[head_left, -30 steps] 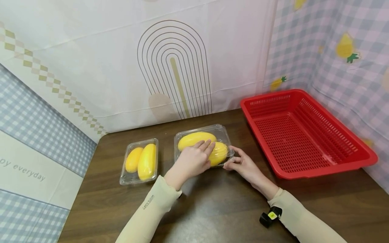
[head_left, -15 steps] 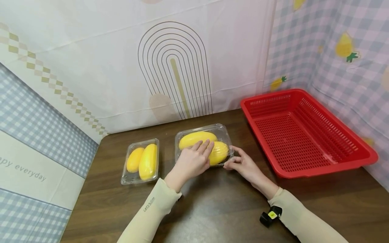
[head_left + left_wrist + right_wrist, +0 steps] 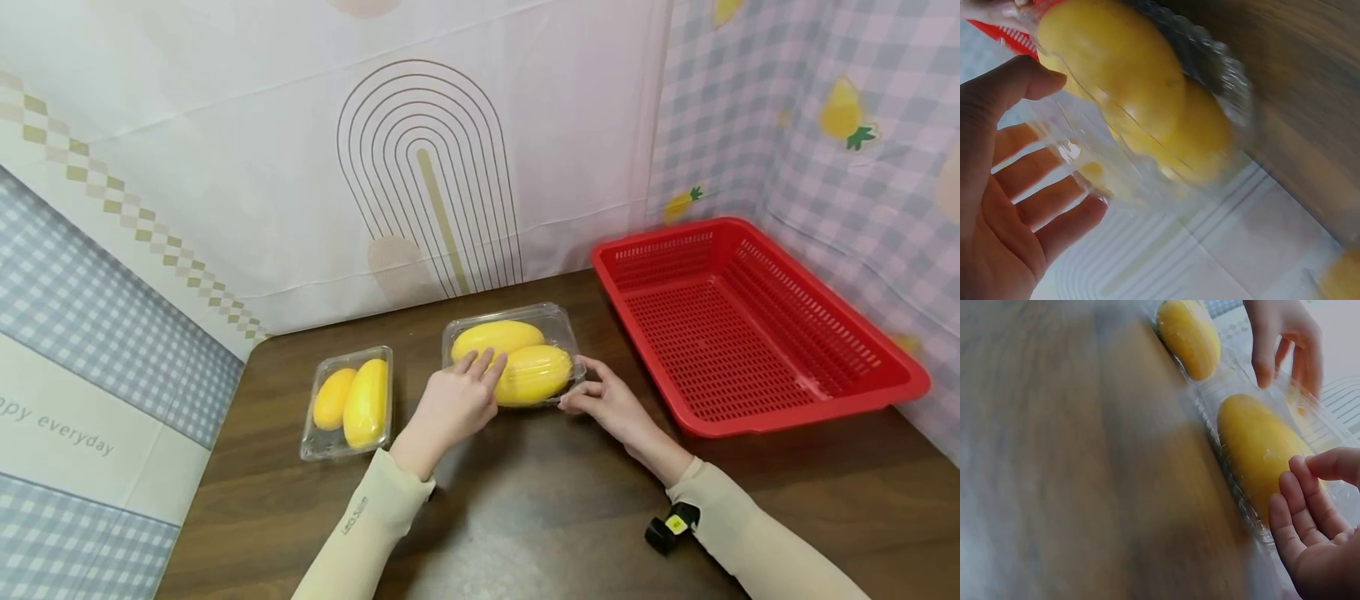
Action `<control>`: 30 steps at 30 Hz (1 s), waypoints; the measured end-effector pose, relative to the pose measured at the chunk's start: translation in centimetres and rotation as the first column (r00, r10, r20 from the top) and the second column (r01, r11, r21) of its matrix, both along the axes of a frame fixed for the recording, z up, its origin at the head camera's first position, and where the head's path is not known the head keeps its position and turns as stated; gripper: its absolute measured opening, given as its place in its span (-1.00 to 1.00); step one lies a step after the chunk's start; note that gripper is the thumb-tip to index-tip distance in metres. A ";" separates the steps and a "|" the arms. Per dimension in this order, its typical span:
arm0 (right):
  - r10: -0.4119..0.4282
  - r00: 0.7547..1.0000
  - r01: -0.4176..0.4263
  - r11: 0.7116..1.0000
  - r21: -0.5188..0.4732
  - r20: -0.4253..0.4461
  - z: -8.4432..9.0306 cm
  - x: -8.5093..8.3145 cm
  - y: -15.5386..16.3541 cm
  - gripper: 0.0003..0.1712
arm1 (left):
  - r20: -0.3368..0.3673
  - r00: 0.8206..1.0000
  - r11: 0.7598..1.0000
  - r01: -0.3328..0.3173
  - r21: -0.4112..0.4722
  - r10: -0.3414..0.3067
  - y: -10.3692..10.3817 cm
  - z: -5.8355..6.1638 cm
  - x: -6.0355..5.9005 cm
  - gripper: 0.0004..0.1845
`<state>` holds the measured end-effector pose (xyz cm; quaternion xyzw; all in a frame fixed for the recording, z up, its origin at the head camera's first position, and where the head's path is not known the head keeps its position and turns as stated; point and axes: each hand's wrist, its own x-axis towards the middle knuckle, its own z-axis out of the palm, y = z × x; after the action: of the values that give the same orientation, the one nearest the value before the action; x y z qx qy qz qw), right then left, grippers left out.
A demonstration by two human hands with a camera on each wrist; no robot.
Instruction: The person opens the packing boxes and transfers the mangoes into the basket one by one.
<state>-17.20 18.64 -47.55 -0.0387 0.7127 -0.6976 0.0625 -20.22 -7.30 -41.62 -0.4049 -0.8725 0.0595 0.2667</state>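
Note:
A clear plastic box (image 3: 558, 321) with two long yellow fruits (image 3: 534, 375) inside lies on the wooden table, in the middle of the head view. At its right front corner, my right hand (image 3: 611, 410) pinches the edge between thumb and fingers; the right wrist view shows the thumb and index fingertips meeting there. My left hand (image 3: 456, 406) is at the box's front left, its fingers loosely extended over the lid. In the left wrist view the left fingers (image 3: 1063, 225) are spread beside the clear plastic, and whether they touch it I cannot tell.
A second clear box (image 3: 322, 446) with one yellow and one orange-yellow fruit stands to the left. On the right is a large red slotted basket (image 3: 667, 400) with nothing in it. Patterned cloth (image 3: 300, 208) hangs behind the table's back edge.
My left hand has drawn back to the left, uncovering more of the front fruit. The middle box has shifted slightly right, with my right hand still at its corner.

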 end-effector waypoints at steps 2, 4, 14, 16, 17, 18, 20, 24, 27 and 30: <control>-0.021 1.000 0.021 1.000 -0.012 0.013 0.1 0.0 0.1 -0.12 | 0.013 1.000 1.000 0.003 0.011 -0.003 -0.3 -0.1 -0.1 -0.43; -0.045 0.998 0.046 0.999 -0.021 0.037 0.2 0.0 0.0 -0.12 | 0.024 1.000 1.000 0.017 0.015 -0.017 -0.5 0.0 -0.2 -0.46; -0.032 0.968 0.039 0.999 -0.025 0.249 0.1 0.5 -1.4 -0.39 | 0.029 0.999 0.999 0.031 0.023 -0.032 -0.3 0.2 -0.4 -0.49; 0.022 0.958 -0.019 1.000 -0.013 0.285 0.1 0.5 -1.8 -0.39 | 0.035 0.999 0.999 0.025 0.022 -0.026 -0.2 0.2 -0.4 -0.49; 0.051 0.952 -0.051 0.999 -0.009 0.300 0.1 0.5 -2.1 -0.37 | 0.039 0.999 1.000 0.022 0.019 -0.022 -0.2 0.3 -0.4 -0.49; 0.080 0.948 -0.081 0.997 -0.011 0.309 0.2 0.5 -2.4 -0.35 | 0.045 0.999 1.000 0.019 0.018 -0.020 -0.2 0.3 -0.4 -0.49; 0.122 0.937 -0.122 0.992 -0.022 0.327 0.2 0.3 -3.1 -0.31 | 0.058 0.998 1.000 0.013 0.015 -0.014 -0.1 0.4 -0.4 -0.49; 0.182 0.919 -0.169 0.983 -0.066 0.351 0.2 -0.1 -4.8 -0.27 | 0.082 0.997 1.000 0.006 0.006 -0.007 0.0 0.4 -0.3 -0.49; 0.208 0.905 -0.182 0.978 -0.106 0.370 0.2 -0.2 -6.2 -0.29 | 0.093 0.996 1.000 -0.001 -0.001 0.001 0.1 0.4 -0.2 -0.49; 0.220 0.899 -0.178 0.973 -0.144 0.378 0.2 -0.4 -7.4 -0.35 | 0.107 0.994 1.000 -0.009 -0.008 0.010 0.1 0.5 -0.2 -0.49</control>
<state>-17.57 11.21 -47.37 0.0254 0.6401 -0.7180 0.2723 -20.40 -7.16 -41.13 -0.4042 -0.8874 0.0421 0.2177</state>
